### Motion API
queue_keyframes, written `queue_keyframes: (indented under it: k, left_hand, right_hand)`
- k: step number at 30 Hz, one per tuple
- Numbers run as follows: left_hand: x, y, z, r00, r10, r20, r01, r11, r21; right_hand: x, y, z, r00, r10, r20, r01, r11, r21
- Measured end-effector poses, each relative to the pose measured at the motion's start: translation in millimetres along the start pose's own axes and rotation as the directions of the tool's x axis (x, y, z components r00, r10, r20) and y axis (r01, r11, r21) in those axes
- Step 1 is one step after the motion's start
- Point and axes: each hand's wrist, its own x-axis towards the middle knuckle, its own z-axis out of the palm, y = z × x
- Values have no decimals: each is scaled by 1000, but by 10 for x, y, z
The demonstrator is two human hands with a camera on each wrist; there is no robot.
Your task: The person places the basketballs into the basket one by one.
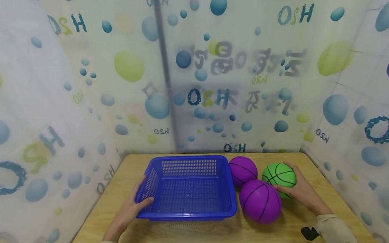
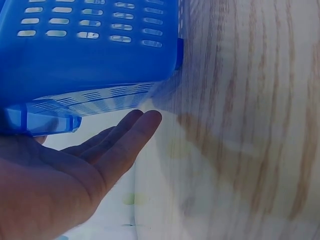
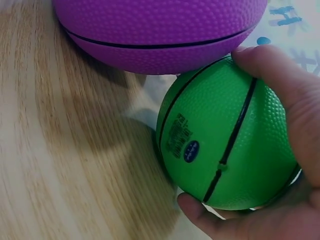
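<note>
A blue plastic basket (image 1: 187, 195) with slotted walls stands on the table, nothing inside it. The left hand (image 1: 131, 206) grips its left rim, thumb over the edge and fingers along the outer side; in the left wrist view that hand (image 2: 65, 175) lies under the rim beside the slotted wall (image 2: 90, 45). Right of the basket, the right hand (image 1: 303, 189) holds a green ball (image 1: 279, 175), thumb and fingers around it, as the right wrist view shows of the ball (image 3: 225, 135). A purple ball (image 1: 260, 201) is close by the thumb; another purple ball (image 1: 242, 170) sits behind it.
The wooden table (image 1: 112, 174) reaches back to a patterned curtain (image 1: 132, 102), which also hangs at both sides. A small black object (image 1: 309, 233) shows beside the right sleeve (image 1: 334, 229), near the front.
</note>
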Motion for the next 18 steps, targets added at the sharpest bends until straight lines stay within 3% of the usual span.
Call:
queue_keyframes:
  k: [13,18]
  left_hand:
    - [6,10,21,1000,12,-7,-12,1000,-9]
    - [-6,7,14,1000,18,-10,-18,1000,-7]
  right_hand:
    - [25,10,-27,998,-27,-53,28,1000,13]
    - [33,-84,-66,995,-33,-99,36,999,24]
